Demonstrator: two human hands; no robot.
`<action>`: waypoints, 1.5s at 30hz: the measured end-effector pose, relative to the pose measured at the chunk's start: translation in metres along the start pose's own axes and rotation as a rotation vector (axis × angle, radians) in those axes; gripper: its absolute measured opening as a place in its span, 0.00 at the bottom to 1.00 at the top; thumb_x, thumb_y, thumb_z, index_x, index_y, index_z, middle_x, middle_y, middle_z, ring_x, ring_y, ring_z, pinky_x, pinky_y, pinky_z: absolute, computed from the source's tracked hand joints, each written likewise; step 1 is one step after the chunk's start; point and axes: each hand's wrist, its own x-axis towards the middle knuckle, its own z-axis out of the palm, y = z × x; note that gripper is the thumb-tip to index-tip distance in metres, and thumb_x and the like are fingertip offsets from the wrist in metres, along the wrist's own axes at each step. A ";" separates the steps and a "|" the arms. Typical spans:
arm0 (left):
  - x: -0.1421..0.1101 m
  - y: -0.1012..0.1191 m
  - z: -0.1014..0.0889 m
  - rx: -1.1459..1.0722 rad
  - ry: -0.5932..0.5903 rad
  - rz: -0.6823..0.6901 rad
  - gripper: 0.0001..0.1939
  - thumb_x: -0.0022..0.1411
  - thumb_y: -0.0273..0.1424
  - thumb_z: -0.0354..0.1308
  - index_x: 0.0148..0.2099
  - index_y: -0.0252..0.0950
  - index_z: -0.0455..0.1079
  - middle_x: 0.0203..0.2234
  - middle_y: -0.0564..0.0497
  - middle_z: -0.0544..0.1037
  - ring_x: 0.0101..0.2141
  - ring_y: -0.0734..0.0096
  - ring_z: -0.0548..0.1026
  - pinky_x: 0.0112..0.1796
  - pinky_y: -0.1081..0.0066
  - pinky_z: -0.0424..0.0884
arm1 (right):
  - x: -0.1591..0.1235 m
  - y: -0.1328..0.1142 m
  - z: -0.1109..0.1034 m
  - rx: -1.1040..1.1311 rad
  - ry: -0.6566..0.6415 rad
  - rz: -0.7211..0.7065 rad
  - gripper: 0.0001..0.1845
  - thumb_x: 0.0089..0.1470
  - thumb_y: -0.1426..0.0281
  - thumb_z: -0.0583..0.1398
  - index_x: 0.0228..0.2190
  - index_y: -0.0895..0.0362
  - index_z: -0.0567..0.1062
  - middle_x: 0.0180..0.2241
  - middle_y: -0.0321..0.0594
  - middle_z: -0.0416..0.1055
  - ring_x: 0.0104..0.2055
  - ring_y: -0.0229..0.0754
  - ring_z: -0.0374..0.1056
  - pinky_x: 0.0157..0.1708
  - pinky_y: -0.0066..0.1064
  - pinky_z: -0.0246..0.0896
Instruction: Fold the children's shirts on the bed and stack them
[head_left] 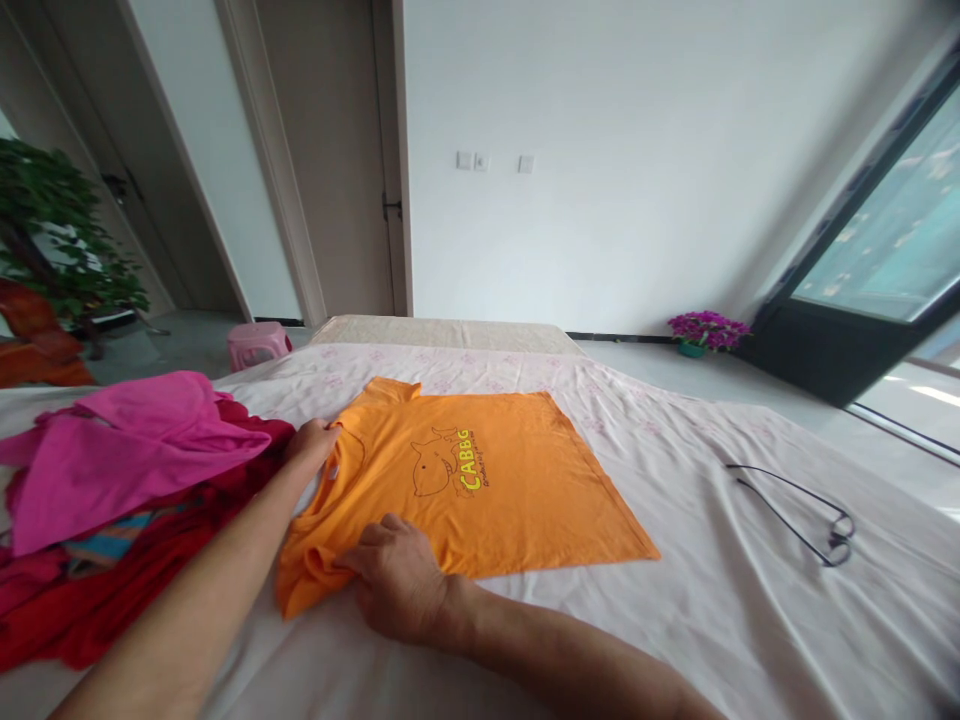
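An orange T-shirt (525,480) with a cartoon animal and yellow lettering lies spread on the pale sheet, its neck toward the left and its hem toward the right. At the neck and shoulder edge, my left hand (311,442) is closed on the fabric, its fingertips partly hidden. My right hand (401,575) pinches the cloth near the closer sleeve, which is bunched and folded. The farther sleeve lies out flat at the top of the shirt.
A heap of pink and red clothes (142,440) lies left of the shirt, beside my left forearm. Black-framed glasses (832,540) rest on the pale sheet (675,610) at the right. Beyond the bed stand a pink stool (259,345) and purple flowers (709,328).
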 end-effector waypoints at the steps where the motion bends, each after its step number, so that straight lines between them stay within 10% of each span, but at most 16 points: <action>1: 0.001 0.001 0.000 0.026 0.036 -0.057 0.18 0.62 0.38 0.48 0.41 0.30 0.72 0.30 0.40 0.80 0.34 0.54 0.78 0.31 0.65 0.66 | 0.000 0.001 0.002 0.024 -0.001 -0.041 0.16 0.51 0.70 0.59 0.44 0.48 0.77 0.36 0.38 0.72 0.39 0.44 0.63 0.40 0.34 0.61; 8: -0.003 0.018 -0.008 0.144 0.144 -0.127 0.18 0.59 0.31 0.50 0.49 0.30 0.72 0.38 0.33 0.79 0.40 0.45 0.78 0.36 0.58 0.70 | -0.014 0.000 0.011 0.077 -0.036 -0.234 0.11 0.54 0.65 0.61 0.41 0.48 0.77 0.38 0.34 0.74 0.38 0.41 0.65 0.42 0.32 0.59; 13: -0.019 0.061 0.011 0.158 0.187 0.147 0.24 0.63 0.27 0.44 0.60 0.32 0.66 0.57 0.34 0.70 0.55 0.49 0.70 0.55 0.53 0.63 | -0.022 -0.005 -0.011 0.107 -0.089 -0.330 0.11 0.62 0.60 0.56 0.40 0.50 0.76 0.36 0.32 0.77 0.39 0.39 0.69 0.43 0.31 0.59; 17: -0.045 0.088 0.051 0.134 0.026 0.374 0.24 0.68 0.34 0.41 0.60 0.33 0.67 0.57 0.41 0.72 0.57 0.62 0.69 0.58 0.65 0.62 | -0.025 0.000 -0.024 0.207 0.002 -0.229 0.15 0.67 0.63 0.50 0.43 0.53 0.75 0.37 0.36 0.77 0.40 0.38 0.71 0.43 0.29 0.61; 22: -0.074 0.082 0.081 0.206 -0.059 0.476 0.31 0.66 0.43 0.49 0.65 0.31 0.62 0.66 0.36 0.59 0.66 0.48 0.55 0.63 0.52 0.49 | -0.030 0.031 -0.021 0.171 0.163 0.114 0.20 0.67 0.67 0.48 0.55 0.59 0.68 0.52 0.47 0.71 0.54 0.44 0.66 0.55 0.37 0.59; 27: -0.082 0.064 0.070 0.295 -0.067 0.576 0.34 0.66 0.46 0.46 0.67 0.33 0.58 0.67 0.36 0.55 0.67 0.49 0.52 0.64 0.50 0.47 | -0.055 0.075 -0.012 -0.137 0.091 0.274 0.35 0.65 0.56 0.50 0.65 0.65 0.56 0.68 0.55 0.48 0.70 0.55 0.41 0.68 0.50 0.38; 39: -0.117 0.024 0.028 0.327 -0.067 0.677 0.30 0.68 0.44 0.46 0.67 0.37 0.60 0.68 0.41 0.55 0.67 0.54 0.52 0.65 0.52 0.46 | -0.202 0.186 -0.080 -0.535 -0.029 0.764 0.35 0.67 0.56 0.41 0.67 0.61 0.52 0.70 0.47 0.43 0.71 0.49 0.39 0.68 0.47 0.35; 45: -0.151 0.049 0.028 0.256 -0.324 0.929 0.33 0.68 0.47 0.46 0.71 0.45 0.49 0.70 0.48 0.49 0.68 0.57 0.49 0.65 0.56 0.49 | -0.165 0.175 -0.083 -0.542 0.031 0.712 0.35 0.67 0.54 0.40 0.67 0.61 0.53 0.69 0.48 0.46 0.72 0.49 0.37 0.68 0.49 0.32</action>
